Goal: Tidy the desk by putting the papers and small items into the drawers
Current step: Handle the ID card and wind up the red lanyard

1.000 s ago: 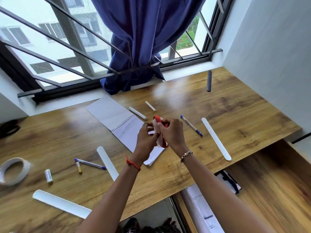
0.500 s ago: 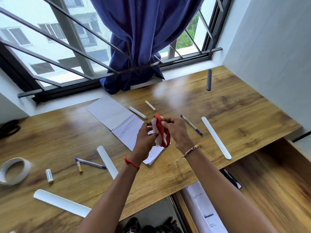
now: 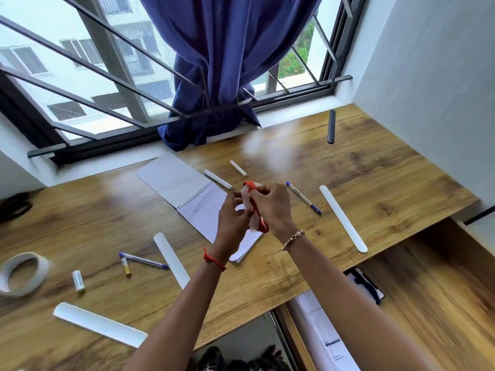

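Red strip (image 3: 249, 185) held over desk (image 3: 375, 183), above notebook's (image 3: 182, 186) 4 o'clock corner.
Left hand (image 3: 232, 219) pinches its white side; right hand (image 3: 273, 207) grips it, fingers curled; pen (image 3: 304, 198) at 3 o'clock.

Both hands (image 3: 273, 207) pinch red-white strip (image 3: 253, 210) above open notebook (image 3: 187, 191).

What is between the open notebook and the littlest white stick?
A longer white marker lies between the notebook and the small white stick, in the head view.
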A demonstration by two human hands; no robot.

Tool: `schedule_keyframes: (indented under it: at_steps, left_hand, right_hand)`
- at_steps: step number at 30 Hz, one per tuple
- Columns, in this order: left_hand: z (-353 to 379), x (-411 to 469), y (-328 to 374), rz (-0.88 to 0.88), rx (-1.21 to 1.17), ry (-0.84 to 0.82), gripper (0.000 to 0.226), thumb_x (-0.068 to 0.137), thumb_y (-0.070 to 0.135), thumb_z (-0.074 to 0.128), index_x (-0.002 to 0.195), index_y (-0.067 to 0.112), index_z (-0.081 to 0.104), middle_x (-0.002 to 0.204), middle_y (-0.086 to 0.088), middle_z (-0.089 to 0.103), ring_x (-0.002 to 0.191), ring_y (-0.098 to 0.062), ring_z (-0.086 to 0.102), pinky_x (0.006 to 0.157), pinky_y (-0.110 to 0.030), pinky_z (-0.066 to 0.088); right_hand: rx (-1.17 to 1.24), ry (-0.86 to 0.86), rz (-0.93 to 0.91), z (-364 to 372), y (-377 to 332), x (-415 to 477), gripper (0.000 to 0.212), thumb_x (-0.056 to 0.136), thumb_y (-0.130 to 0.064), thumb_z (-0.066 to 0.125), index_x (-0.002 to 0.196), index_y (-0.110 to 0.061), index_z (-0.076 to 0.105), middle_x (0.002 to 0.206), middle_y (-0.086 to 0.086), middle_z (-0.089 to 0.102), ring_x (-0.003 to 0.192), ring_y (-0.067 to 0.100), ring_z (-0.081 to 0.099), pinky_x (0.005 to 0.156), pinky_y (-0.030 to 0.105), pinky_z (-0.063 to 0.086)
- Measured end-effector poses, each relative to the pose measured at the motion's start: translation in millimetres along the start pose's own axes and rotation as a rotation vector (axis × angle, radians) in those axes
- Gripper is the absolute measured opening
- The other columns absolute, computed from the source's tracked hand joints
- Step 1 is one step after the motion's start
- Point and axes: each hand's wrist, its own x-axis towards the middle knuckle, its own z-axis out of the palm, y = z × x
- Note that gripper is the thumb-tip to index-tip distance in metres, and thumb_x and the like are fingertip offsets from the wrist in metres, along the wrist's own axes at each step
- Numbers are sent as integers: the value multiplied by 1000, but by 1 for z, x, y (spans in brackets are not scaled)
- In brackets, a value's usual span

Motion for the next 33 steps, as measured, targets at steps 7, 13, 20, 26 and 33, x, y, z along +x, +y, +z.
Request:
schedule_keyframes:
  at_steps: [7, 13, 20, 26, 33]
  left_hand:
    - [-5, 2, 0, -4, 11, 2, 25, 87, -5, 53, 108, 9, 49, 115, -8, 57, 91, -19, 65, 77, -57, 54]
    - [-3, 0, 1, -33, -34, -27, 28, 87, -3, 56, 113, 6, 49, 120, -12, 55, 95, -22, 64, 74, -52, 56]
    - [-3, 1, 2, -49, -77, -24, 33, 86, 0, 59, 117, 7, 50, 115, -8, 58, 93, -18, 65, 71, -47, 58]
    - [-3, 0, 4, -41, -89, -31, 33, 86, -1, 59, 116, 7, 51, 113, -9, 60, 93, -21, 66, 70, -47, 58]
    - [-3, -2, 5, -42, -70, -52, 26, 87, 0, 58, 111, 9, 52, 116, -8, 59, 95, -22, 65, 75, -53, 56]
  right_hand:
    - [163, -136, 140, -7, -1, 9, 17, 84, -11, 58, 75, 1, 65, 72, 9, 60, 68, 16, 54, 63, 28, 46]
    - [180, -211, 181, -9, 4, 13, 22, 90, -11, 52, 91, 6, 64, 86, 14, 64, 78, 16, 56, 57, 19, 42]
    - [171, -179, 136, -4, 8, 9, 22, 92, -20, 53, 99, -8, 70, 95, 10, 67, 88, 19, 65, 68, 27, 55]
    - [276, -59, 92, -4, 6, 5, 20, 87, -6, 60, 104, -7, 70, 98, 8, 69, 87, 15, 65, 68, 18, 52]
    - [239, -3, 80, -4, 7, 5, 19, 84, -4, 62, 101, -4, 70, 96, 13, 70, 85, 18, 67, 67, 19, 52]
